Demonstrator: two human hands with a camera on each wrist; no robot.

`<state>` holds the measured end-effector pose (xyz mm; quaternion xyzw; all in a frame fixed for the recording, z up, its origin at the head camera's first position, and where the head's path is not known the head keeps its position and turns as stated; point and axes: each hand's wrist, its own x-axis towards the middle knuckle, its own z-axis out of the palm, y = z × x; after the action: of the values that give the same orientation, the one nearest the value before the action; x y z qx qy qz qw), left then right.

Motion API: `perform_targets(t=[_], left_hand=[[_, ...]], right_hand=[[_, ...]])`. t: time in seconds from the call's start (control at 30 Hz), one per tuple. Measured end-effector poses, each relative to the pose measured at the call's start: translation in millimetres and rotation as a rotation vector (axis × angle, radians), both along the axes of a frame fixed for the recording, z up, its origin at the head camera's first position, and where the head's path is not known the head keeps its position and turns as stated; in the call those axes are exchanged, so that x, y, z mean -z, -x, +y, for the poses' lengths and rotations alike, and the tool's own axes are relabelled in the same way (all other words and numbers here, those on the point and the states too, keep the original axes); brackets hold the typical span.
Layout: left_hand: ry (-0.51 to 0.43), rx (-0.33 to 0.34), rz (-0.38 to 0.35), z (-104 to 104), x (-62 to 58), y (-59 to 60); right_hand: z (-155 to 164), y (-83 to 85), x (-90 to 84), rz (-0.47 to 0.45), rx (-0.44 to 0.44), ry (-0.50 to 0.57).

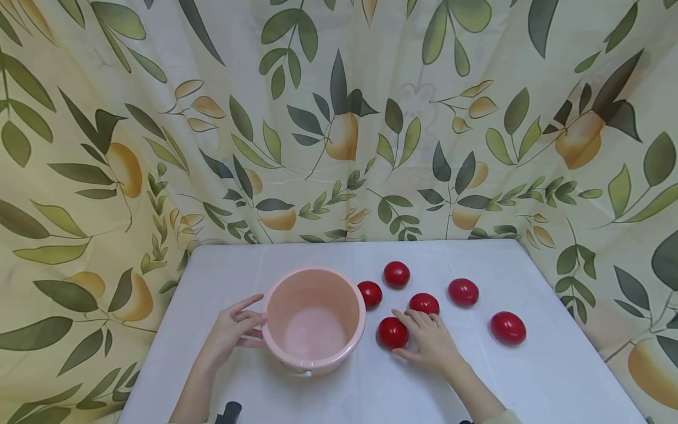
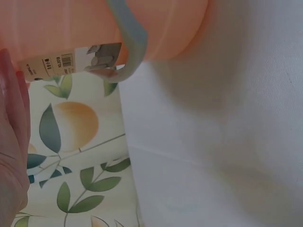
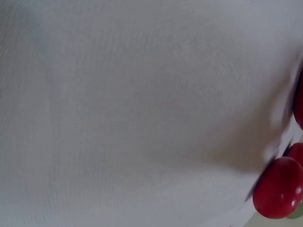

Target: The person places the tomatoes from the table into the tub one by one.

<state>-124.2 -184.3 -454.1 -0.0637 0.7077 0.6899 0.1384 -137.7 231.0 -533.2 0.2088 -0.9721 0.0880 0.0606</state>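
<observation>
A pink bucket (image 1: 315, 365) stands upright on the table, its inside bare. My left hand (image 1: 233, 330) touches its left outer wall with fairly straight fingers. In the left wrist view the bucket (image 2: 161, 28) shows a paper label and a pale handle, and the left hand (image 2: 14, 137) lies along the edge. My right hand (image 1: 431, 344) holds a glossy red ball-like fruit (image 1: 392, 333) just right of the bucket, fingers on its far side and thumb on its near side. Another red fruit (image 1: 424, 303) lies just beyond those fingers. The right wrist view does not show the hand.
More red fruits lie to the right and behind: one (image 1: 369, 294) close by the bucket, one (image 1: 396, 274) farther back, two (image 1: 463, 292) (image 1: 508, 328) at the right. The white-covered table (image 1: 339, 406) ends at a leaf-patterned curtain (image 1: 318, 194).
</observation>
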Motion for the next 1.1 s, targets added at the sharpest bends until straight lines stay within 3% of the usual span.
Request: perform_targets(t=[0.2,0.77,0.97,1.1], left_hand=[[-0.019,0.054,-0.010,-2,0.5,-2.2],[-0.015,0.101,-0.022,-4,2.0,-1.0],[-0.013,0.107,-0.025,-5,2.5,-0.7],[-0.016,0.109,-0.029,-5,2.2,-0.2]], right_hand=[[-4,0.0,8.1,0.001,-0.008,-0.011],[-7,5.3,16.1,0.043,-0.036,-0.052],[-11,8.4,9.6,0.064,-0.050,-0.065],[-14,12.6,-8.1,0.091,-0.052,-0.052]])
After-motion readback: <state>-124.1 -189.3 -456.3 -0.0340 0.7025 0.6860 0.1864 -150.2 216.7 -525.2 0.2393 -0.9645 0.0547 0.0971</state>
